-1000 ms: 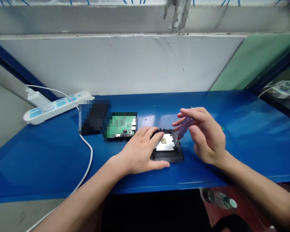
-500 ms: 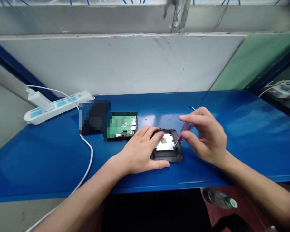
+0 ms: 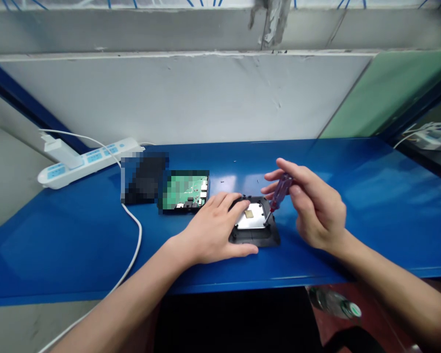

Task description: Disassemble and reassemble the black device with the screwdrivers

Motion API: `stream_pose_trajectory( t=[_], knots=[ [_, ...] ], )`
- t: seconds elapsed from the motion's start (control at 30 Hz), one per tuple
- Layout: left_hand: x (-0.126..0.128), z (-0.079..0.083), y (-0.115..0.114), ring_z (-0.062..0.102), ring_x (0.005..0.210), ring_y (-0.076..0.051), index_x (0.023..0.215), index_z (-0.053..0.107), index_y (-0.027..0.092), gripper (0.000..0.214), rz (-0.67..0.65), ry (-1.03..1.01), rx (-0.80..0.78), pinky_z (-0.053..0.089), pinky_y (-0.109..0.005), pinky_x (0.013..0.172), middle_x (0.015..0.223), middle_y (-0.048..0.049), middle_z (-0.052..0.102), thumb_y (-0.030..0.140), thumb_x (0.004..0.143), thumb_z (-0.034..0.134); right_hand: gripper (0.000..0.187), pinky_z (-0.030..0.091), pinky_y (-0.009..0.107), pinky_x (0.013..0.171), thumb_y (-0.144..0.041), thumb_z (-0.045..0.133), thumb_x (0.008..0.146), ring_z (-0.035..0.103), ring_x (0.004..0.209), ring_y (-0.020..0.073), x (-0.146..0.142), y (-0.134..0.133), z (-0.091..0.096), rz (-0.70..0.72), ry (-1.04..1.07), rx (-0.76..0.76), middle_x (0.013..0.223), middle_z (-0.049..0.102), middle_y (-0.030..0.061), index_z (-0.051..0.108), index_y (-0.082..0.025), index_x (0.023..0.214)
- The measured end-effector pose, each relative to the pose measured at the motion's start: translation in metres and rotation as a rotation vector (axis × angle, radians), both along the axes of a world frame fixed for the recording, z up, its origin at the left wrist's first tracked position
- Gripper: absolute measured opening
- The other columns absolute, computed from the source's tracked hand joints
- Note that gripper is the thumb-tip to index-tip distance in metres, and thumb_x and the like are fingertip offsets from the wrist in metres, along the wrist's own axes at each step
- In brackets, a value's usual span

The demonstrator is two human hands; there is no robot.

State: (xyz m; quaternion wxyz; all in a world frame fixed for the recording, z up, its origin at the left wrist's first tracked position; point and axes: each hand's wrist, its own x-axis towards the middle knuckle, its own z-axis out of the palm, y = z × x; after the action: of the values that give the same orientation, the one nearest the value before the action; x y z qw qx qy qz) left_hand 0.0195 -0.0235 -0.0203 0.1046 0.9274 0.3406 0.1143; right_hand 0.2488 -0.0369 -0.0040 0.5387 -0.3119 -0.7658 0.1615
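A black square housing [image 3: 255, 238] with a shiny metal plate [image 3: 250, 219] inside lies on the blue bench [image 3: 77, 245]. My left hand [image 3: 213, 230] rests flat on its left side, fingers spread, pressing it down. My right hand [image 3: 312, 206] pinches a small screwdriver [image 3: 279, 192] with a red see-through handle. The tool stands almost upright, its tip set on the housing's right edge near a corner post.
A green circuit board [image 3: 185, 191] lies left of the housing, next to a blurred dark object [image 3: 143, 177]. A white power strip [image 3: 88, 162] with a plugged charger and a trailing white cable [image 3: 134, 245] sits at the far left. Tiny screws [image 3: 222, 182] lie behind the housing.
My right hand's fingers have shifted around the screwdriver handle, twisting it while the tip stays at the same corner. The left hand and the housing have not moved.
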Motion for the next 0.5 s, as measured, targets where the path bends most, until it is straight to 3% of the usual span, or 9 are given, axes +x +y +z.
stream_pose_trajectory(
  t=[0.13, 0.37, 0.5],
  knots=[
    [0.0001, -0.0005, -0.0002, 0.046, 0.132, -0.037, 0.141, 0.048, 0.016, 0.086, 0.003, -0.005, 0.006, 0.038, -0.053, 0.113, 0.146, -0.0167, 0.05, 0.073, 0.08, 0.067, 0.053, 0.06, 0.037, 0.076, -0.008, 0.045, 0.099, 0.07, 0.088, 0.016, -0.0005, 0.0006, 0.0031, -0.045, -0.064, 0.06, 0.111, 0.067, 0.0064, 0.049, -0.029, 0.148],
    [-0.0003, -0.0011, -0.0006, 0.046, 0.132, -0.037, 0.141, 0.049, 0.014, 0.087, -0.003, 0.0, 0.022, 0.038, -0.053, 0.114, 0.145, -0.0178, 0.05, 0.074, 0.081, 0.065, 0.046, 0.054, 0.035, 0.066, -0.011, 0.071, 0.088, 0.059, 0.074, 0.0141, 0.0008, 0.0041, 0.0039, -0.096, -0.08, 0.131, 0.089, 0.057, 0.0004, 0.064, -0.031, 0.129],
    [-0.0003, -0.0004, -0.0004, 0.046, 0.132, -0.036, 0.141, 0.049, 0.013, 0.087, -0.004, 0.006, 0.025, 0.038, -0.052, 0.113, 0.144, -0.0182, 0.05, 0.074, 0.081, 0.066, 0.041, 0.056, 0.037, 0.069, -0.014, 0.064, 0.092, 0.064, 0.078, 0.0153, 0.0012, 0.0035, 0.0038, -0.076, -0.076, 0.112, 0.098, 0.06, 0.0033, 0.064, -0.029, 0.13]
  ],
)
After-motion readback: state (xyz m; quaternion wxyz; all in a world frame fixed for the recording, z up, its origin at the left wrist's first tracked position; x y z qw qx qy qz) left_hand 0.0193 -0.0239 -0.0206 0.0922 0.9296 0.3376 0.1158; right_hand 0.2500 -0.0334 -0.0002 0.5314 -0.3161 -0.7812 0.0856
